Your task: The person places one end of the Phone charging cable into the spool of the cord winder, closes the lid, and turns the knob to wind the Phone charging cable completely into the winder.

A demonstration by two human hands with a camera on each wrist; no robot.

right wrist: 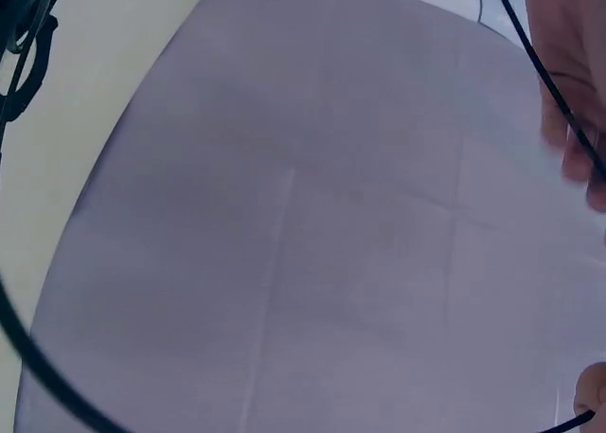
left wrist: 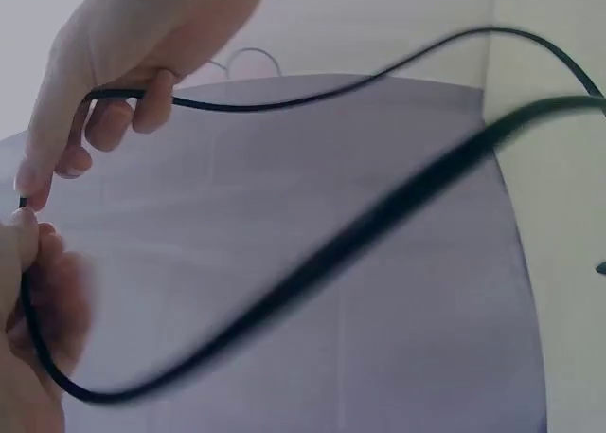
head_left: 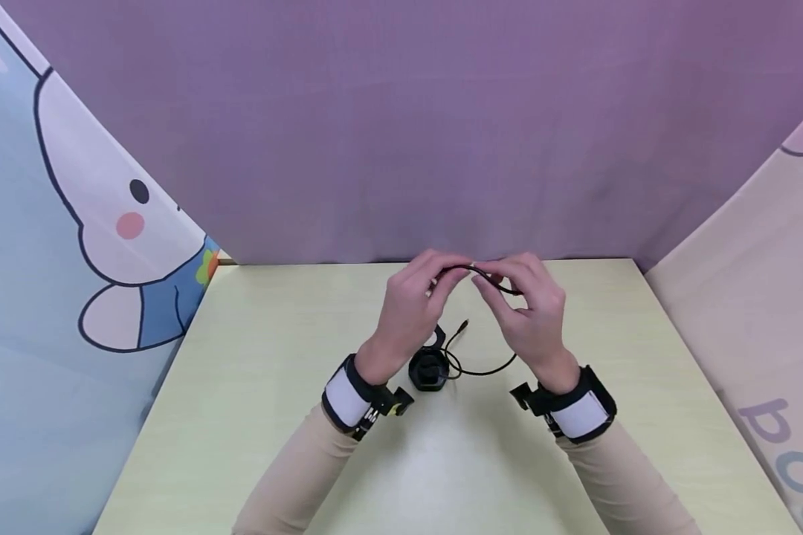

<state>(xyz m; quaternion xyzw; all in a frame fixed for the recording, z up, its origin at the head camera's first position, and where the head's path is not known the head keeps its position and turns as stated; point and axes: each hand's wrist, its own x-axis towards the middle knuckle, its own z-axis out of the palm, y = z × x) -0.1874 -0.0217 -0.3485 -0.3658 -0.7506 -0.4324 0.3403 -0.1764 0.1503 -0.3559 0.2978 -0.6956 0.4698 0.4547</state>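
Both hands are raised above the pale yellow table (head_left: 254, 416) and meet at its middle. My left hand (head_left: 442, 281) and my right hand (head_left: 490, 286) each pinch a thin black cable (head_left: 476, 270) that arches between their fingertips. The cable hangs down and loops on the table (head_left: 485, 371) to a small round black device (head_left: 430, 369), with a plug end (head_left: 464, 325) lying free. In the left wrist view the cable (left wrist: 312, 97) runs from curled fingers (left wrist: 114, 120) at the upper left down to a blurred hand (left wrist: 24, 291) at the lower left. The right wrist view shows the cable (right wrist: 544, 73) crossing fingers (right wrist: 573, 111) at the right edge.
A purple cloth wall (head_left: 401, 126) stands behind the table. A cartoon-print curtain (head_left: 73, 245) closes the left side and a pale one (head_left: 756, 282) the right. Black-and-white wrist bands (head_left: 351, 394) sit on both beige sleeves.
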